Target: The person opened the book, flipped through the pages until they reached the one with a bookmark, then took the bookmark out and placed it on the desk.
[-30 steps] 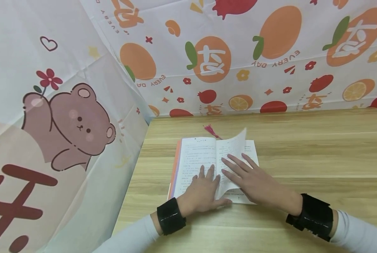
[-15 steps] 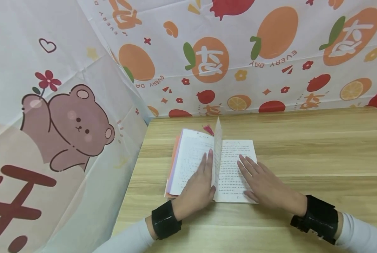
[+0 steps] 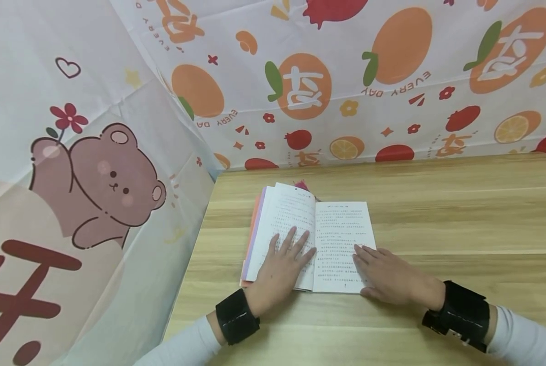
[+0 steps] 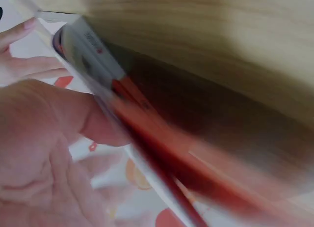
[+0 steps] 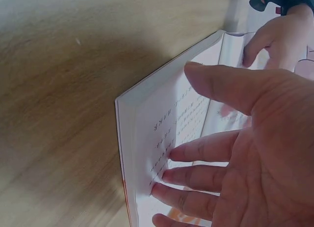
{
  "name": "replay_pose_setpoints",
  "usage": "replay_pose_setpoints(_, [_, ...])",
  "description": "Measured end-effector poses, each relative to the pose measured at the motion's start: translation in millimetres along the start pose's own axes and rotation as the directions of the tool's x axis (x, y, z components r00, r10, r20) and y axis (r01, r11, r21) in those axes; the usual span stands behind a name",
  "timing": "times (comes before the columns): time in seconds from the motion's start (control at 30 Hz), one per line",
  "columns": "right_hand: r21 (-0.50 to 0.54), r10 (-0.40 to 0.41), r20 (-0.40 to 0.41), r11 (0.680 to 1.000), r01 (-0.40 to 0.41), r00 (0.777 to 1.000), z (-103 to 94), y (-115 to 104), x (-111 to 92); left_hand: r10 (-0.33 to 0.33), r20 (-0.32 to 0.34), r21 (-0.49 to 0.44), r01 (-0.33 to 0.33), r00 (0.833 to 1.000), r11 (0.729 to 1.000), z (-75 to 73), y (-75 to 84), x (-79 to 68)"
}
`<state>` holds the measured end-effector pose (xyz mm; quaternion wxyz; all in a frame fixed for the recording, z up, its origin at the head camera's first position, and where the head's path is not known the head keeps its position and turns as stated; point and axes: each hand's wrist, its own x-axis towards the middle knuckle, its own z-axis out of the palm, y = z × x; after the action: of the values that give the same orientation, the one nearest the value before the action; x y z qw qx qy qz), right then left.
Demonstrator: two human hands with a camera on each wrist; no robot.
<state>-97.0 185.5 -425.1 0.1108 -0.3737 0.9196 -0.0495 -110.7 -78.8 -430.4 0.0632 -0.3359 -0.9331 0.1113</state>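
Observation:
An open book (image 3: 341, 223) with printed pages lies on the wooden table. My left hand (image 3: 279, 267) rests on its left page with fingers spread. My right hand (image 3: 394, 274) lies at the right page's outer edge, its fingertips on the paper. In the right wrist view, the fingers of my right hand (image 5: 230, 158) extend over the printed page (image 5: 181, 119), thumb apart. The left wrist view is blurred; there the thumb of my left hand (image 4: 44, 133) lies along the book's edge, above an orange cover (image 4: 196, 153).
The book lies on a wood-grain table (image 3: 460, 218). A pink tassel (image 3: 302, 184) shows past the book's top edge. Behind hangs a white cloth with fruit prints (image 3: 309, 86); on the left, another cloth shows a bear (image 3: 122, 173). Black bands (image 3: 238, 316) circle both wrists.
A page that stood up has gone over to the left and lies flat. My left hand has spread its fingers on the left page; my right hand has slid slightly toward the lower right edge.

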Motion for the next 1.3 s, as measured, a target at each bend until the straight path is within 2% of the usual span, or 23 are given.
replay_pose_setpoints(0.1, [-0.016,0.009,0.006,1.000,-0.009,1.000,0.7,-1.0,1.7,-0.008,0.091,-0.057,0.013,0.996,0.998,0.9,-1.5,-0.9])
replay_pose_setpoints(0.17, [-0.036,0.012,0.001,0.999,-0.012,1.000,1.7,-1.1,3.6,-0.031,0.125,-0.085,0.042,0.992,0.996,-0.6,-1.8,-0.7])
replay_pose_setpoints(0.4, [-0.076,0.016,-0.019,0.997,-0.017,1.000,2.1,1.4,9.1,-0.058,0.180,-0.156,0.087,0.982,0.984,-6.8,-1.2,0.1])
replay_pose_setpoints(0.73, [-0.050,0.003,-0.024,0.999,-0.004,1.000,-1.1,4.9,9.6,-0.053,0.177,-0.221,0.092,0.983,0.971,-3.8,-6.0,1.6])
replay_pose_setpoints(0.97, [-0.001,0.001,-0.041,1.000,-0.001,0.999,-6.6,7.0,9.8,-0.057,0.181,-0.233,0.099,0.982,0.967,-4.2,-5.7,0.6])
replay_pose_setpoints(1.1, [-0.010,-0.013,-0.040,1.000,0.013,0.999,-7.3,6.6,8.5,-0.063,0.187,-0.242,0.109,0.980,0.964,-5.5,-5.2,-0.1])
replay_pose_setpoints(1.23, [-0.038,-0.031,-0.010,0.999,0.030,0.999,-5.5,4.2,7.7,-0.065,0.172,-0.220,0.103,0.983,0.970,-4.4,-5.6,0.2])
replay_pose_setpoints(1.3, [-0.048,-0.036,-0.001,0.998,0.036,0.999,-5.2,2.9,7.7,-0.051,0.153,-0.189,0.080,0.987,0.979,-2.3,-6.2,1.3])
